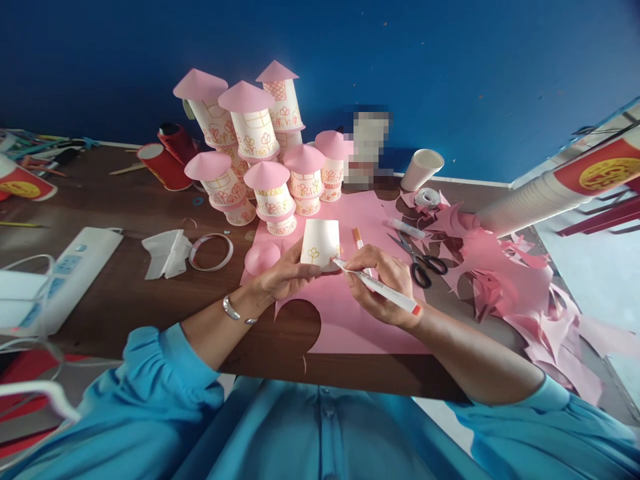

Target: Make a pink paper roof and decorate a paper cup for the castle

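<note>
A white paper cup (pixel 320 239) with flower outlines near its lower edge is upside down in the grip of my left hand (pixel 290 275). My right hand (pixel 381 283) is closed around a white marker pen (pixel 387 291) with a red end. The pen's tip meets the cup's side, low on the right. Beneath both hands lies a cut sheet of pink paper (pixel 345 327). Another marker (pixel 358 239) with an orange end lies on the sheet, partly behind my right hand. A pink paper cone (pixel 263 258) rests left of the cup.
Decorated cup towers (pixel 249 127) with pink cone roofs stand at the back. Scissors (pixel 420 260), pink scraps (pixel 520 280) and a long cup stack (pixel 525 200) lie to the right. Leftward are a tape roll (pixel 211 252), a power strip (pixel 70 273) and red thread spools (pixel 165 167).
</note>
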The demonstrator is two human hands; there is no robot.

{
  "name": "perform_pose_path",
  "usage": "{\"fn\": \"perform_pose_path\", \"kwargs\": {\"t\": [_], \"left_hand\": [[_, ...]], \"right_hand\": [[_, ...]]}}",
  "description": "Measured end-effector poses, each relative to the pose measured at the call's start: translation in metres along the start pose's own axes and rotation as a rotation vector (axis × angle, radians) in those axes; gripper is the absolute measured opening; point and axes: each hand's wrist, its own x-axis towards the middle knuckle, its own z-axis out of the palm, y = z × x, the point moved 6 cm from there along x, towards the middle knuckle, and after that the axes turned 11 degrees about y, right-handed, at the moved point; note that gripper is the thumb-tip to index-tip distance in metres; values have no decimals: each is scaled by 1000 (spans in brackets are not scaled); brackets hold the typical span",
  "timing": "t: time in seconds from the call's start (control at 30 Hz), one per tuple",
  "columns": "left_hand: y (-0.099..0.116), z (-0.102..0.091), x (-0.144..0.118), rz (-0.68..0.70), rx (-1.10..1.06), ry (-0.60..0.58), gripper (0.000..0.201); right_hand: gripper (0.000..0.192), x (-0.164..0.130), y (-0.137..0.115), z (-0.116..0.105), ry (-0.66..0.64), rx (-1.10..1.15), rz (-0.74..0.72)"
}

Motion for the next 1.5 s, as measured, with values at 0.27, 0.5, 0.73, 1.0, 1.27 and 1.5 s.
{"fn": "perform_pose_path", "kwargs": {"t": [0.27, 0.5, 0.73, 1.0, 1.27, 1.5], "left_hand": [[0, 0, 1, -2, -1, -5, 66], [-2, -3, 1, -20, 14, 5, 69], [-3, -5, 1, -9, 49, 22, 71], [-1, -1, 1, -1, 11, -10, 68], [-1, -2, 0, -11, 25, 14, 69], [-1, -2, 0, -15, 30, 14, 67]], "right_hand": [[14, 1, -1, 1, -8, -12, -6], [14, 2, -1, 0, 6, -17, -1], [17, 3, -2, 0, 18, -61, -12], [18, 1, -2, 0, 7, -56, -5], [18, 2, -4, -1, 2, -32, 1], [18, 1, -3, 1, -8, -25, -5]]}}
